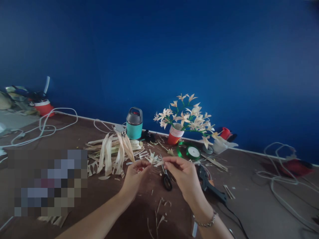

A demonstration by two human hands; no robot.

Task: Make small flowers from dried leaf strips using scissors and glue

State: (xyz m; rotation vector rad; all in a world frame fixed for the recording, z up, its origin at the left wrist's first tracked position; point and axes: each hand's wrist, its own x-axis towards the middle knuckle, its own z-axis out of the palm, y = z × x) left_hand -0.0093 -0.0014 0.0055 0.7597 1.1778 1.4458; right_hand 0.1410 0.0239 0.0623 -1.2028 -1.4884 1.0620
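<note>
One pale sliver (160,163) is pinched in the right hand (181,171) near scissors (166,182); whether the left hand (136,174) grips anything is unclear.

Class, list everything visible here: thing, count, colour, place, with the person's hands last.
Wall: one, blue, behind
Work surface: one, brown, below
Flowers: many, cream, centre right
Flower cup: count unclear, red and white, under flowers
Jar: one, teal and grey, near wall
Husk strips: many, pale, centre left
Ribbon spool: one, green and white, right of cup
Scissors: one pair, black-handled, between hands
Glue gun: one, black, beside right hand
Plastic bag: one, whitish, right of spool
Cables: several, white, both sides
Tub: one, red and white, far left
Scraps: many, pale, around hands
Other small items: blurred, unclear
Bracelet: one, silver, right wrist
Left hand: one, bare, left of scissors
Right hand: one, bare, pinching pale piece
</note>
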